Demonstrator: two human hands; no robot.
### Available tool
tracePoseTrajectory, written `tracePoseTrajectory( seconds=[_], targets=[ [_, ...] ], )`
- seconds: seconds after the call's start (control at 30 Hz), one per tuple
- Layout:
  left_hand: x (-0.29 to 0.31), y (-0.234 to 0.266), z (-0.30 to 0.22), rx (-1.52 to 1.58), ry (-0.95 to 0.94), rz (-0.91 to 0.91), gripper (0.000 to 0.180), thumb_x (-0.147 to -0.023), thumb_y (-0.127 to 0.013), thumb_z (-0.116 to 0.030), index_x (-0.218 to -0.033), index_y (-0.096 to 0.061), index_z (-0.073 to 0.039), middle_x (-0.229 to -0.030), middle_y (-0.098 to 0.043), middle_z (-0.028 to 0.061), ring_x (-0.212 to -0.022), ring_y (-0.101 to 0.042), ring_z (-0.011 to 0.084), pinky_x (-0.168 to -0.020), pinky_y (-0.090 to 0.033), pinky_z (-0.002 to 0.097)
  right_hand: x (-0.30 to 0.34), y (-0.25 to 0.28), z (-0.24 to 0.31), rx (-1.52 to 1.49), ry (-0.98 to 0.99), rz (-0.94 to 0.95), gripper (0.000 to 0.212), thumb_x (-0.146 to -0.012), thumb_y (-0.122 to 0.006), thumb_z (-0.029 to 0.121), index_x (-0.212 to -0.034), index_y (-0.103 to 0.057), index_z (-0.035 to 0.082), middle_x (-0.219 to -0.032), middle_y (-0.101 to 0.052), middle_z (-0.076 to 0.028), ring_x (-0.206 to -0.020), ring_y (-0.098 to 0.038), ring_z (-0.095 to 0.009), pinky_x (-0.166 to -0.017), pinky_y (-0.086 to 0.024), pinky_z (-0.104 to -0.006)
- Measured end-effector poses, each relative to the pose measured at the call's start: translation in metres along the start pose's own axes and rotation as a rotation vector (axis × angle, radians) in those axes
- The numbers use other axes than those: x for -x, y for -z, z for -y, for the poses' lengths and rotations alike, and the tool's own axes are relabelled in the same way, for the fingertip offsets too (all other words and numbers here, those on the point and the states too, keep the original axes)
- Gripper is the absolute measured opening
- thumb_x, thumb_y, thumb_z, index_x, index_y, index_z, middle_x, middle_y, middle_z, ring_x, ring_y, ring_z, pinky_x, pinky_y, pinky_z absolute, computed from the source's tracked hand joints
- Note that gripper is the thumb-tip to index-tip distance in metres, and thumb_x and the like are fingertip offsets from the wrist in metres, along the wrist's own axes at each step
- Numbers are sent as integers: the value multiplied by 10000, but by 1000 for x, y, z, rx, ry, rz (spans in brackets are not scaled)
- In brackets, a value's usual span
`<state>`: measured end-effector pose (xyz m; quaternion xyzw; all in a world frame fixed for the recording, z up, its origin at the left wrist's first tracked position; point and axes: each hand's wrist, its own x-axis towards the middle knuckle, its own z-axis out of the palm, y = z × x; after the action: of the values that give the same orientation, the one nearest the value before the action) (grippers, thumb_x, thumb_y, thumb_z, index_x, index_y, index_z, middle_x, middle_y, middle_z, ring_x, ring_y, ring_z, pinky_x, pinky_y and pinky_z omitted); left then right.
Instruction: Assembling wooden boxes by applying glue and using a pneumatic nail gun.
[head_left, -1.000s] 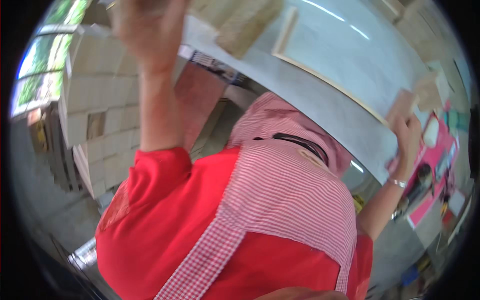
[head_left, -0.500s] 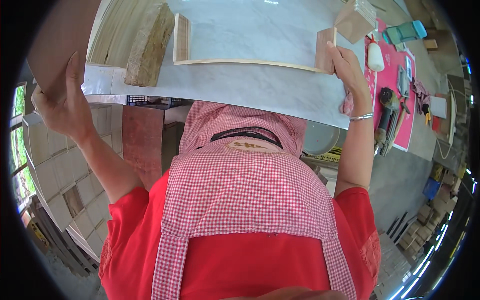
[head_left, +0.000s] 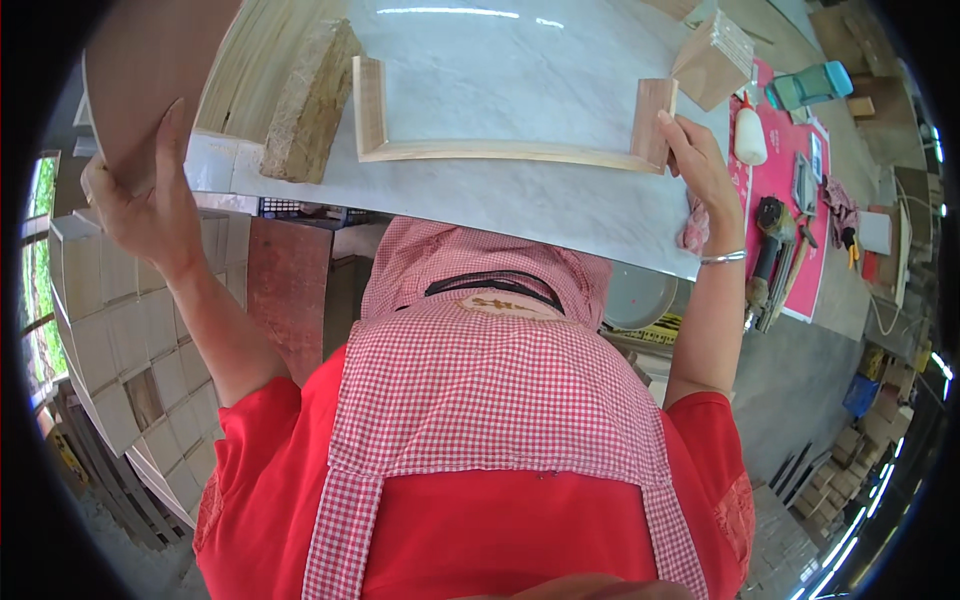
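Note:
A brown wooden panel [head_left: 150, 75] stands at the far left, gripped at its lower end by my left hand [head_left: 150, 210], with the thumb on its face. On the pale marbled tabletop lies a three-sided wooden frame [head_left: 510, 150], its long strip toward me and its two short sides pointing away. My right hand [head_left: 695, 155] pinches the frame's right short side near the corner. Between the panel and the frame rests a rough, worn wooden block [head_left: 310, 105], beside a stack of pale wood strips [head_left: 260, 70].
Right of the frame sits a stack of small wooden pieces [head_left: 712, 60]. A white glue bottle [head_left: 750, 135], a teal bottle [head_left: 810, 86] and a power tool [head_left: 768, 240] lie around a pink mat [head_left: 775, 170]. Stacked wooden boxes [head_left: 110, 310] stand at lower left.
The frame's open side has tipped, so more of its long strip's face shows. The panel and my left hand sit slightly farther right in view. My right hand keeps its grip.

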<state>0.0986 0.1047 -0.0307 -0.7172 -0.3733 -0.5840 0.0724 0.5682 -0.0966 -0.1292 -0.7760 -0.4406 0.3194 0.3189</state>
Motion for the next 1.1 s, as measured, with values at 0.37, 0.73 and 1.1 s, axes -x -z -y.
tracePoseTrajectory(
  seconds=[0.37, 0.73, 1.1],
  targets=[
    [-2, -2, -12, -95, -9, 40, 347, -736, -888, -111, -973, -652, -18, -955, -645, 38, -848, -608, 132, -783, -497, 266, 10, 13, -10, -115, -50, -66, 645, -1041, -350, 533, -676, -572, 49, -585, -499, -11, -543, -440, -111, -523, -324, -295],
    [3, -8, -6, -86, 75, 32, 370, -739, -899, -191, -960, -655, -22, -953, -624, 37, -887, -611, 159, -806, -503, 296, 9, 4, 0, -225, -12, -35, 723, -1023, -289, 617, -812, -624, 12, -632, -505, 1, -578, -427, -84, -549, -325, -266],
    [6, -6, -8, -167, 55, 75, 396, -755, -895, -234, -985, -651, -25, -1022, -631, 49, -930, -625, 150, -832, -512, 285, 20, -1, -7, -177, 4, -50, 442, -1019, -546, 394, -910, -652, -20, -671, -530, 7, -588, -493, -84, -534, -400, -247]
  ],
)
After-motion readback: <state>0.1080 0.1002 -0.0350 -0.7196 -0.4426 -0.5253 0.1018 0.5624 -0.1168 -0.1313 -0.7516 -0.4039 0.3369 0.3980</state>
